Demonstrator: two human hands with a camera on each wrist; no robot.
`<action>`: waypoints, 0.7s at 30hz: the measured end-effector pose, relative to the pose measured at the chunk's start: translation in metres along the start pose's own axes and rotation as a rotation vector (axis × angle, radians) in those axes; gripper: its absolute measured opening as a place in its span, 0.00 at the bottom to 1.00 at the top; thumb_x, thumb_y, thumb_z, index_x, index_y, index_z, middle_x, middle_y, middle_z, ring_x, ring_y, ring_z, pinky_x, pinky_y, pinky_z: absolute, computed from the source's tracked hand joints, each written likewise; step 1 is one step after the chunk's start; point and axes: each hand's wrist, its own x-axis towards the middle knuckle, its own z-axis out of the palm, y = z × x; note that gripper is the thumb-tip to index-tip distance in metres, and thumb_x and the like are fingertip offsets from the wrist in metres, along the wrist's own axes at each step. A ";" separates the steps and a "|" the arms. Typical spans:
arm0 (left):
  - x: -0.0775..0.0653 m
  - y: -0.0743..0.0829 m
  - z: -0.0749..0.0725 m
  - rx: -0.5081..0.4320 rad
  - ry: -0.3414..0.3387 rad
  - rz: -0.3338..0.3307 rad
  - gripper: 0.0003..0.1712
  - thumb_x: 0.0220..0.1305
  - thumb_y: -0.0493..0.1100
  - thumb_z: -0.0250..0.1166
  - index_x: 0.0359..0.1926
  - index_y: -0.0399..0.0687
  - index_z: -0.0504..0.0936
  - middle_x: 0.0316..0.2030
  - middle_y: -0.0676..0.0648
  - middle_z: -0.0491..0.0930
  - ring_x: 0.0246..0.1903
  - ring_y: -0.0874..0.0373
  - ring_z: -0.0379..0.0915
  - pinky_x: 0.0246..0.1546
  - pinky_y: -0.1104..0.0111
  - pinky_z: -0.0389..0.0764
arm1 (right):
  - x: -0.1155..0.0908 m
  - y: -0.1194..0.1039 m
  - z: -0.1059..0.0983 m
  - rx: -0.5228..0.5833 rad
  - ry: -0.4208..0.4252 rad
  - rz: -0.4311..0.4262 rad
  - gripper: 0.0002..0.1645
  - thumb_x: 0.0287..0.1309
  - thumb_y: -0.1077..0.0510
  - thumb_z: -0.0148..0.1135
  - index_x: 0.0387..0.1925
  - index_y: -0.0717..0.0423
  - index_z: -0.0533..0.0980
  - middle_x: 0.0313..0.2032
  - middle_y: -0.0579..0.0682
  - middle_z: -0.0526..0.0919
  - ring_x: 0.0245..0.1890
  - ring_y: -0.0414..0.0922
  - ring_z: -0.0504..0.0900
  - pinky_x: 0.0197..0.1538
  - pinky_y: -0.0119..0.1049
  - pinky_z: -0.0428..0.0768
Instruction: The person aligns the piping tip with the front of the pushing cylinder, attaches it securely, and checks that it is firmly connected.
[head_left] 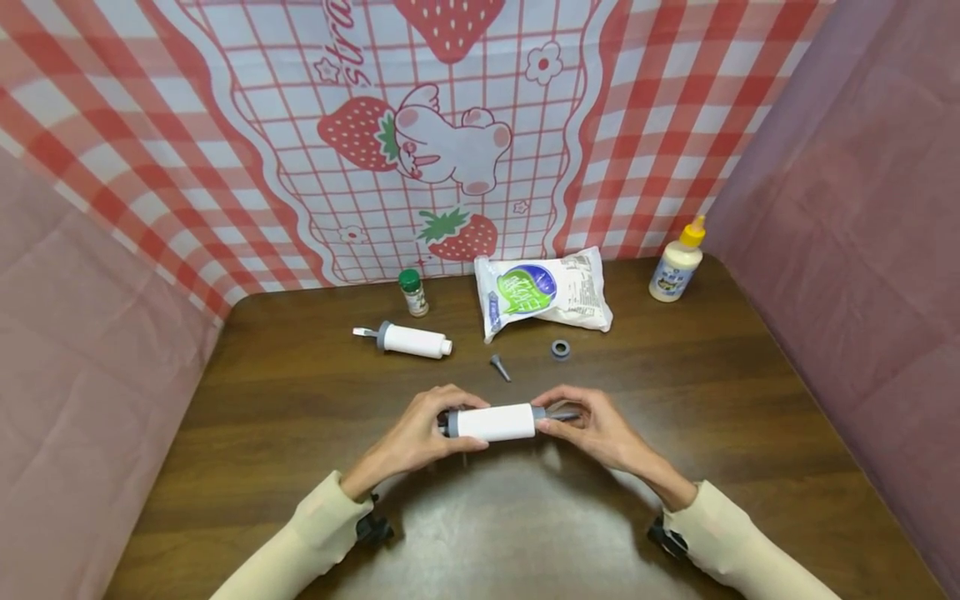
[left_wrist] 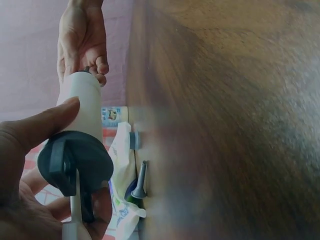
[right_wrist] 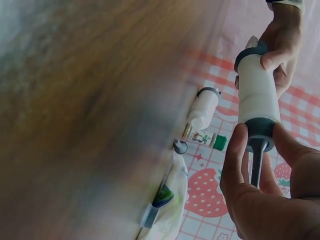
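Held level above the table between both hands is a white syringe-like tube [head_left: 497,422] with grey ends. My left hand [head_left: 423,429] grips its barrel near the left end, thumb along the near side. In the left wrist view a grey end cap [left_wrist: 80,162] with a handle sticks out past that palm. My right hand [head_left: 600,429] pinches the grey collar [right_wrist: 260,129] at the other end between thumb and fingers. From this collar a slim grey nozzle [right_wrist: 258,162] points back toward the right palm. Beyond the hands lie a loose grey nozzle [head_left: 500,367] and a grey ring [head_left: 560,349].
A second white syringe-like tube [head_left: 412,341] lies at the back left, near a small green-capped jar [head_left: 413,293]. A white printed packet [head_left: 573,290] lies at the back middle. A yellow-topped bottle [head_left: 675,271] stands at the back right. Cloth hangs behind the table [head_left: 300,400].
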 end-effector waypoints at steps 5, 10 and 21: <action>-0.001 0.000 0.002 -0.029 -0.012 -0.019 0.25 0.53 0.49 0.83 0.53 0.56 0.88 0.46 0.54 0.88 0.45 0.62 0.80 0.49 0.69 0.78 | -0.002 0.002 -0.002 0.044 -0.029 -0.001 0.21 0.59 0.63 0.75 0.54 0.61 0.82 0.50 0.61 0.88 0.46 0.38 0.88 0.49 0.33 0.88; -0.003 0.000 0.002 -0.021 0.003 -0.006 0.26 0.52 0.50 0.83 0.53 0.57 0.88 0.45 0.55 0.88 0.44 0.62 0.80 0.49 0.69 0.77 | -0.001 0.003 -0.003 0.065 -0.023 0.020 0.20 0.58 0.65 0.75 0.53 0.65 0.83 0.49 0.63 0.88 0.45 0.38 0.88 0.47 0.33 0.88; -0.006 0.003 0.008 0.030 0.069 0.020 0.27 0.51 0.49 0.84 0.53 0.56 0.88 0.44 0.55 0.86 0.44 0.61 0.78 0.50 0.66 0.76 | 0.001 0.007 0.000 0.111 -0.004 0.092 0.21 0.61 0.65 0.73 0.54 0.70 0.81 0.51 0.69 0.87 0.45 0.34 0.88 0.47 0.29 0.87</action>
